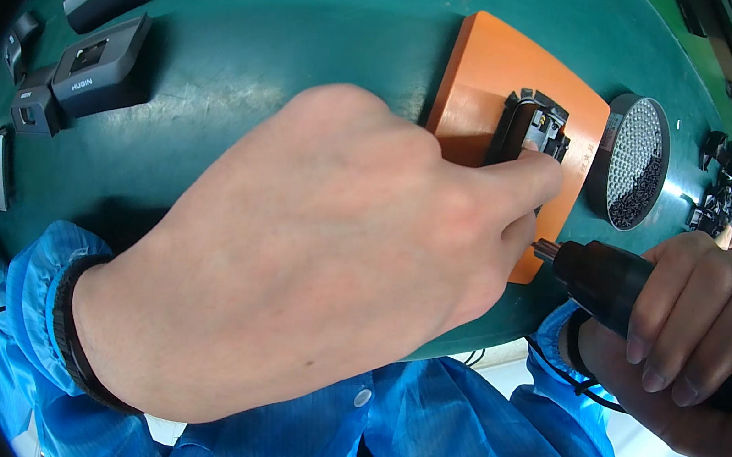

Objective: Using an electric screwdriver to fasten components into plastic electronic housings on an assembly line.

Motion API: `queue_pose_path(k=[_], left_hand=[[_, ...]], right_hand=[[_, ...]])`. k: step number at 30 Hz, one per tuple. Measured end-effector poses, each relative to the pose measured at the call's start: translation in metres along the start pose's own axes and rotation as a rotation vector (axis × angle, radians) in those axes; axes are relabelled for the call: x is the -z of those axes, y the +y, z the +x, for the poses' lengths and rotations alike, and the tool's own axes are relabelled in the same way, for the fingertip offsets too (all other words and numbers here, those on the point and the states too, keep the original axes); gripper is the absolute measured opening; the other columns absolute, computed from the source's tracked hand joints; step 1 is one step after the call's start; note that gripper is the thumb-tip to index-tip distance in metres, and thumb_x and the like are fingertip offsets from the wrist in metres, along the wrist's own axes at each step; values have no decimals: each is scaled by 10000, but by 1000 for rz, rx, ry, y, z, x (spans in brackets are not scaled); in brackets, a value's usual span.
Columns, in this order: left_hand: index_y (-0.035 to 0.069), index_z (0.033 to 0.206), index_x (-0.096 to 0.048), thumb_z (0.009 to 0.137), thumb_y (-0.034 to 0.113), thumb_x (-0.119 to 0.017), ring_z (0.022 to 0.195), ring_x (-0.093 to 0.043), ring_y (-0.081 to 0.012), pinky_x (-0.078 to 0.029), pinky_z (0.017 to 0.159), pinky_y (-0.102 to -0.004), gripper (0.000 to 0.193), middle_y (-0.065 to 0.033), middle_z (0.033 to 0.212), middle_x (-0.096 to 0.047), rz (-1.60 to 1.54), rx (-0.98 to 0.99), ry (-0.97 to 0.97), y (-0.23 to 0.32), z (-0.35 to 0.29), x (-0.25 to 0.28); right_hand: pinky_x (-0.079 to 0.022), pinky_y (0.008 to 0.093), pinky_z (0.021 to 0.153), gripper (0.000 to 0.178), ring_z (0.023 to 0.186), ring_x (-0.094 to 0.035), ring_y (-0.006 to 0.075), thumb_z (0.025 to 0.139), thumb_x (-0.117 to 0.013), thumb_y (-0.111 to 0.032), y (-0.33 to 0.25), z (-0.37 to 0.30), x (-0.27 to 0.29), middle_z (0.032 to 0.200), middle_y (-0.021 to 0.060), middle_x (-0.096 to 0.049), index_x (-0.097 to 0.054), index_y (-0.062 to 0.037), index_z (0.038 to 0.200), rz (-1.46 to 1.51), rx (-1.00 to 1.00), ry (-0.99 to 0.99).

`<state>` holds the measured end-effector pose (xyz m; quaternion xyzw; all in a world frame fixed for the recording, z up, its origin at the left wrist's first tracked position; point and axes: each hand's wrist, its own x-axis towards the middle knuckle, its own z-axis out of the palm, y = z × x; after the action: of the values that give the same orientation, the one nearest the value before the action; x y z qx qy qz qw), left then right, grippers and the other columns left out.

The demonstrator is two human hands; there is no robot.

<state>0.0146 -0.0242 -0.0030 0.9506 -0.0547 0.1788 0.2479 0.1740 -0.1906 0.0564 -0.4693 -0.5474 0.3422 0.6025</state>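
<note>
My left hand (341, 207) reaches across the middle, its fingers curled against a small black plastic part (510, 135) with metal bits in it. This part sits on an orange block-shaped fixture (485, 59). The index fingertip presses on the part's near end; the thumb and other fingertips are mostly hidden under the hand. On the right, my right hand (694, 336) is wrapped round a black electric screwdriver (604, 278). The screwdriver's metal bit points left, its tip close to my left fingers and the fixture's near edge.
A round screw dish (640, 144) with a holed plate and dark screws stands right of the fixture. Grey housings (105, 69) lie at the far left of the green table (320, 19). Small black parts (711, 205) sit at the far right. A cable (602, 400) runs by my right wrist.
</note>
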Motion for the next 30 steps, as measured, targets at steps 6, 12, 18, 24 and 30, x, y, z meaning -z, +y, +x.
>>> queue_pose_path(k=[6,12,18,24,30], left_hand=[[111,986,-776,793,109,-736,538,-564,-105,-473,535,-271,198,34,1226,-703,-3,-10,25,0,1,-3],[98,976,-795,811,108,-751,552,-593,-117,-487,536,-281,171,37,1174,-706,461,-284,-176,5,13,17],[78,959,-791,806,117,-768,557,-621,-148,-488,520,-310,160,34,1110,-706,116,-39,-231,1,7,15],[74,1122,-723,749,191,-825,635,-655,-172,-524,589,-316,404,-11,1309,-667,49,-7,-461,-4,8,32],[49,1254,-690,687,221,-859,682,-659,-206,-569,664,-327,616,-44,1448,-618,55,-48,-542,-2,13,40]], right_hand=[[-444,324,492,213,509,-490,145,1026,-549,-269,2,2,0,663,-5,-514,-634,-78,985,-11,-19,-41],[-452,324,522,168,530,-506,146,1009,-591,-240,2,6,0,668,-6,-521,-629,-87,952,-14,-65,-132],[-459,324,552,136,551,-521,146,993,-632,-211,-9,7,14,672,-7,-528,-625,-97,918,-65,-229,-365],[-473,231,487,295,490,-545,78,987,-621,-275,-5,0,-9,649,-3,-570,-431,-95,1123,3,73,181],[-441,243,740,281,701,-499,67,1020,-636,-306,-87,-32,92,702,-14,-483,-536,-184,788,-26,118,410]])
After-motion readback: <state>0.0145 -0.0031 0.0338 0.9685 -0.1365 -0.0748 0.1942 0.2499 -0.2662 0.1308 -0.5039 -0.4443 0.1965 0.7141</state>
